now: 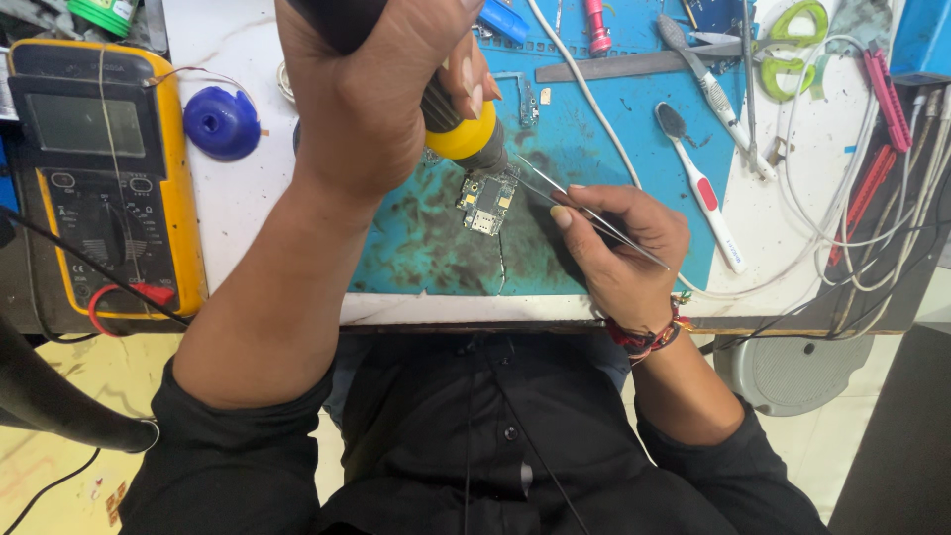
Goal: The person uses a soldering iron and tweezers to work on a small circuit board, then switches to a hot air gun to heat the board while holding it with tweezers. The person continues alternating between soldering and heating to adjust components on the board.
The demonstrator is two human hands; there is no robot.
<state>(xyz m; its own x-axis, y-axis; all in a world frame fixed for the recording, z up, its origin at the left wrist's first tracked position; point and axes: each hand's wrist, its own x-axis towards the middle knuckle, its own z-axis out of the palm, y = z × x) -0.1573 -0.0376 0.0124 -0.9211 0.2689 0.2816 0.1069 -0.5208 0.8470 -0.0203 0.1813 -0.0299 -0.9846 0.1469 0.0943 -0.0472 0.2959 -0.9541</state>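
My left hand [371,94] grips a tool with a black and yellow handle [461,134], held upright with its tip down over a small circuit board [485,201]. The board lies on a stained blue work mat [426,248]. My right hand [619,253] pinches thin metal tweezers [584,210], whose tips reach the right edge of the board. A beaded band circles my right wrist.
A yellow multimeter [104,178] with red and black leads lies at the left, beside a blue round cap [221,122]. White toothbrushes [701,188], a metal ruler [634,62], green-handled scissors [792,50], pink tools and white cables [842,228] crowd the right side.
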